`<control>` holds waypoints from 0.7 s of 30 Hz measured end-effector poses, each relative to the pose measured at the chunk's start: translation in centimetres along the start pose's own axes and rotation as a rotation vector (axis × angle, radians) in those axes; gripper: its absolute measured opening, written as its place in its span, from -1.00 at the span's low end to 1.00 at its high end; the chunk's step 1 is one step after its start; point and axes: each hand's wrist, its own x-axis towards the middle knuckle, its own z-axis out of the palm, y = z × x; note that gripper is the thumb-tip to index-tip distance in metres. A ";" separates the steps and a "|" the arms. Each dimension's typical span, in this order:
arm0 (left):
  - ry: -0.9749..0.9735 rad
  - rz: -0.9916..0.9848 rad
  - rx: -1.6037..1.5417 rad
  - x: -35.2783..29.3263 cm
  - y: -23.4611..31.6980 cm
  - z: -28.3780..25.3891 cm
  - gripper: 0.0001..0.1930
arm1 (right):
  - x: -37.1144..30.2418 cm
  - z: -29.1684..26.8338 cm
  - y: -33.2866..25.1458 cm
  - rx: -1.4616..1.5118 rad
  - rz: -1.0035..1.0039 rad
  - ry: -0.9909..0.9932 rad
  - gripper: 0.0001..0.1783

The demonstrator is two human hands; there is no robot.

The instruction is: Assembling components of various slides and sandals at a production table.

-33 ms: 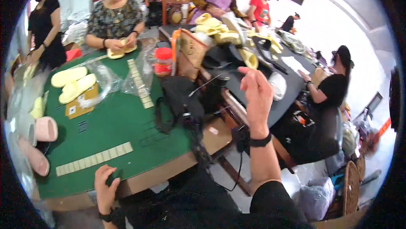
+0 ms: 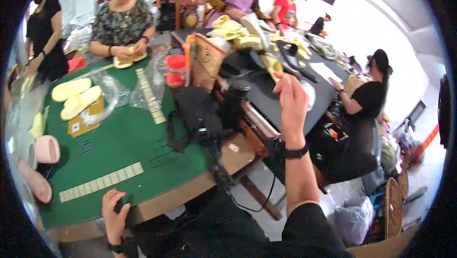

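My left hand (image 2: pixel 114 213) hovers over the near edge of the green table (image 2: pixel 119 151). Its fingers are curved, with the thumb apart from them, and nothing shows between them. Just beyond it lies a strip of pale stickers (image 2: pixel 101 182). My right hand (image 2: pixel 291 105) is raised at the right, over the gap beside the dark table. Its fingers are drawn together in a pinch; whatever they hold, if anything, is too small to make out. A black bag (image 2: pixel 195 115) lies at the green table's right edge, left of my right hand.
Pale yellow slippers (image 2: pixel 82 102) lie on a cardboard piece (image 2: pixel 85 125); pink slippers (image 2: pixel 47 149) stand at the left edge. A red-lidded jar (image 2: pixel 175 71) is near a second sticker strip (image 2: pixel 150 97). Several people work around the tables. More slippers (image 2: pixel 238 33) are piled on the dark table (image 2: pixel 266 91).
The scene has shifted slightly left in the view. My right hand sits a little right of where it was, still pinched; my left hand keeps its shape.
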 end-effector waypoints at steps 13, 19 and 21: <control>0.089 -0.036 0.003 -0.6 -0.5 0.7 -0.68 | 12.7 -19.7 28.4 -0.516 0.473 -0.084 -0.34; 0.100 -0.026 0.016 -0.6 -0.3 0.6 -0.73 | 10.9 -19.5 27.2 -0.896 0.163 0.075 -0.37; 0.107 -0.039 0.023 -0.5 -0.3 0.7 -0.73 | 9.6 -20.4 24.6 -0.723 0.173 0.135 -0.37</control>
